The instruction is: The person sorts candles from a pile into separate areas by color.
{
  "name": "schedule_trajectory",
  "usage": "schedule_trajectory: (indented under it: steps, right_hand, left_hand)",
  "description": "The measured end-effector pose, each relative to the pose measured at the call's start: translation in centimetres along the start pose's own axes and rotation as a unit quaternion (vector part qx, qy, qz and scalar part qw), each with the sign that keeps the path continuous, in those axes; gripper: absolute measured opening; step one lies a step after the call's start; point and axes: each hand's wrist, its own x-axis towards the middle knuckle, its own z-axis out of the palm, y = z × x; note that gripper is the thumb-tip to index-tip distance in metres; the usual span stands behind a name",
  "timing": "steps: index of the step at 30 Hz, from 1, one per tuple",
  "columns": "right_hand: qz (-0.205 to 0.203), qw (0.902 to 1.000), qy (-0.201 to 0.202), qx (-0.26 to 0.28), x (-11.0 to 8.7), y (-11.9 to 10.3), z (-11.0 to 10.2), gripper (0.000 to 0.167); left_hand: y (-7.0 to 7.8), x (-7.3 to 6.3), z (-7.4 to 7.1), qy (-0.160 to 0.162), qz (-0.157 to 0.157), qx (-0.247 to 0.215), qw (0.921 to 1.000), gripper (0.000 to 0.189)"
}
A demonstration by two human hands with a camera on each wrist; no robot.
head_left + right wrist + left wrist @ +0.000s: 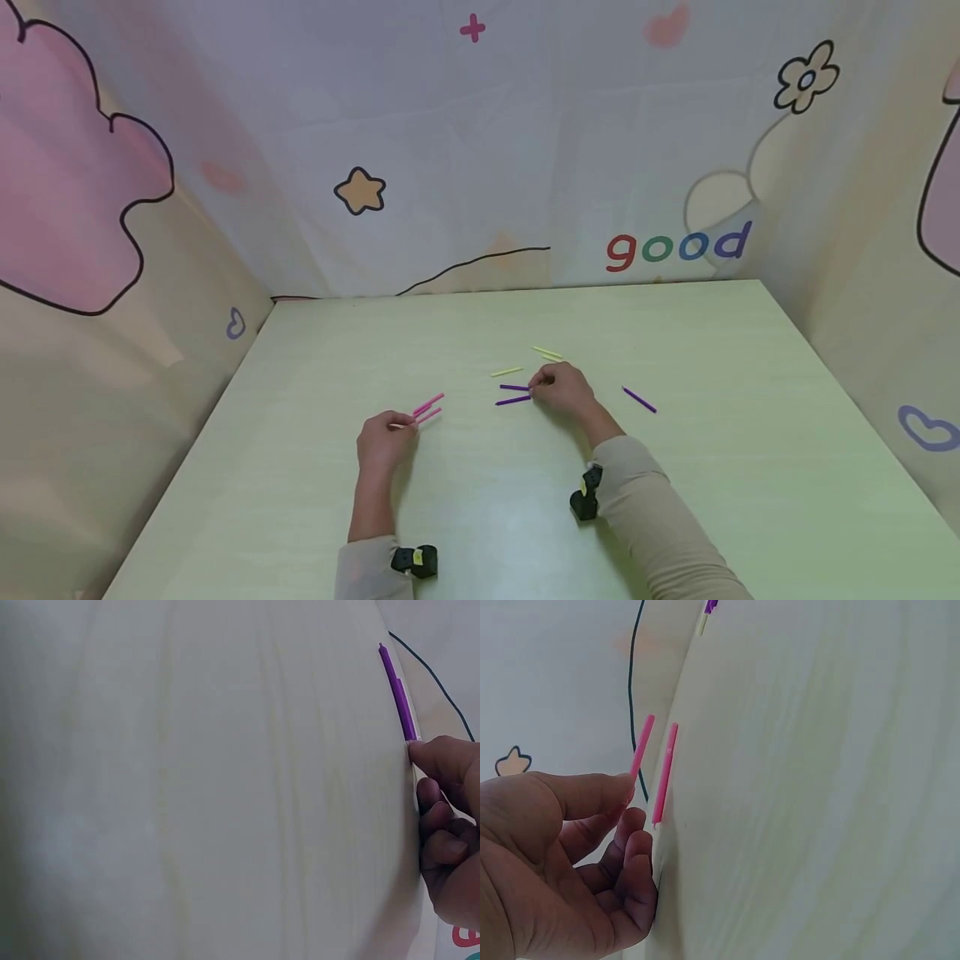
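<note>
My left hand (pixel 386 442) pinches a thin pink stick (pixel 641 746) between thumb and forefinger, its free end pointing up in the left wrist view. Just beyond the fingertips lies another pink stick (pixel 665 772), and the head view shows several pink sticks (pixel 429 403) close together. With thumb and fingertips, my right hand (pixel 562 389) pinches the near end of a purple stick (pixel 397 694). Two purple sticks (pixel 513 401) fan out leftward from that hand in the head view; whether it grips both is hidden.
Yellow sticks (pixel 507 372) lie on the pale table (pixel 480 500) behind the right hand, one partly covered by it. A lone purple stick (pixel 639 400) lies to its right. A printed curtain (pixel 450 125) stands along the table's back edge.
</note>
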Motion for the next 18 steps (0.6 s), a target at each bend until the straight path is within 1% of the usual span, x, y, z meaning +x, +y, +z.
schedule_trajectory:
  steps: [6, 10, 18]
  right_hand:
    - [0.003, 1.0000, 0.000, -0.002, -0.02, 0.02, -0.02, 0.004]
    - [0.002, 1.0000, 0.000, 0.000, -0.04, 0.04, -0.05, 0.004]
    - [-0.004, 1.0000, 0.002, -0.006, 0.08, 0.28, -0.01, 0.004]
  left_hand:
    - [-0.64, 0.43, -0.03, 0.004, -0.015, 0.003, 0.9999, 0.012]
    - [-0.67, 0.56, 0.03, 0.008, -0.026, 0.003, 0.9996, 0.012]
    - [-0.78, 0.60, 0.05, 0.025, -0.046, 0.025, 0.9983, 0.014]
